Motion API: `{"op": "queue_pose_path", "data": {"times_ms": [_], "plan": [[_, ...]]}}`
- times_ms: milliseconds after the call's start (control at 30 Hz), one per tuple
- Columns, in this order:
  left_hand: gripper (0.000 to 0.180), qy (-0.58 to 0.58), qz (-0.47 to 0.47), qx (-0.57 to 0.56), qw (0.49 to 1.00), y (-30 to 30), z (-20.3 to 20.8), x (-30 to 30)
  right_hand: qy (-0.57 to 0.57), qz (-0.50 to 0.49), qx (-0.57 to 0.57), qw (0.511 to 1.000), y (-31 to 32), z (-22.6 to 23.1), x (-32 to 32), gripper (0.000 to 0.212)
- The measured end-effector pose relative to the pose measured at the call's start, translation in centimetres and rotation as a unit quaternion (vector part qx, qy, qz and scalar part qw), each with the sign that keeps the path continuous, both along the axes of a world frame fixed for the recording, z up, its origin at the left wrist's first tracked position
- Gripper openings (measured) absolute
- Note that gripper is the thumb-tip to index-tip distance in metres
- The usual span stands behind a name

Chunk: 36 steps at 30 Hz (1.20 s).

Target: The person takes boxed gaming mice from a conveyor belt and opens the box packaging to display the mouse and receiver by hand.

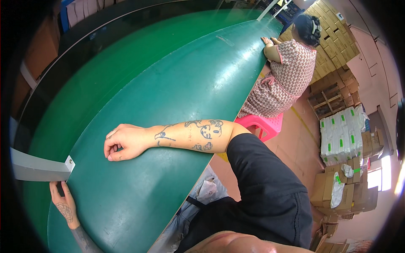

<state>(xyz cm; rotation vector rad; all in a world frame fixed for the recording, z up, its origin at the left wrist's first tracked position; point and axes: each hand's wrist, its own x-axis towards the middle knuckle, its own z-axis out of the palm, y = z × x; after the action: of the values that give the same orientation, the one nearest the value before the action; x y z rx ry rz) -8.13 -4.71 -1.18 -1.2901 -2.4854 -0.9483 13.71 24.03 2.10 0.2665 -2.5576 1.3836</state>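
My right hand [126, 142] rests on the green tabletop [139, 189]. Its fingers are loosely curled in, and no object shows in them. The tattooed right forearm lies across the table below a black sleeve. At the lower left, my left hand [64, 203] has its fingers stretched out and apart. Those fingertips reach the lower edge of a grey metal post [40, 165], close to its small bracket [70, 162]; whether they press on it I cannot tell. No object shows in the left hand.
A brighter green conveyor belt [139, 59] runs along the table's far side. At the far right end, another person [291, 71] sits on a pink stool [270, 126], hands on the table. Beyond are stacked cartons [331, 38], white wrapped packs [341, 137] and open boxes [337, 187].
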Motion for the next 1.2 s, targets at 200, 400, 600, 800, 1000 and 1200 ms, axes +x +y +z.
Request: {"op": "queue_pose_path", "data": {"times_ms": [200,400,600,800,1000,1200], "plan": [[0.022,0.001,0.008,0.016,1.000,-0.5,-0.6,-0.4,0.002,0.002,-0.005,1.000,-0.3,-0.2,-0.3,0.011],[0.023,-0.005,-0.005,0.011,1.000,-0.1,0.0,-0.3,0.007,-0.003,0.005,1.000,0.0,0.1,-0.1,0.011],[0.025,0.018,-0.018,0.020,0.999,-0.1,-0.4,-0.5,0.025,-0.010,0.002,1.000,0.1,-0.2,-0.1,0.012],[0.026,0.007,-0.007,0.011,1.000,-1.0,-0.4,-1.4,0.024,-0.010,-0.016,1.000,-0.4,0.2,-0.2,0.015],[0.027,0.002,-0.008,0.005,1.000,-0.3,-1.0,-1.9,0.015,-0.018,0.012,1.000,-0.1,0.2,0.2,0.015],[0.027,0.026,-0.017,-0.004,1.000,-0.6,-0.7,-2.1,0.015,-0.017,0.011,1.000,-0.2,0.3,0.1,0.014]]}}
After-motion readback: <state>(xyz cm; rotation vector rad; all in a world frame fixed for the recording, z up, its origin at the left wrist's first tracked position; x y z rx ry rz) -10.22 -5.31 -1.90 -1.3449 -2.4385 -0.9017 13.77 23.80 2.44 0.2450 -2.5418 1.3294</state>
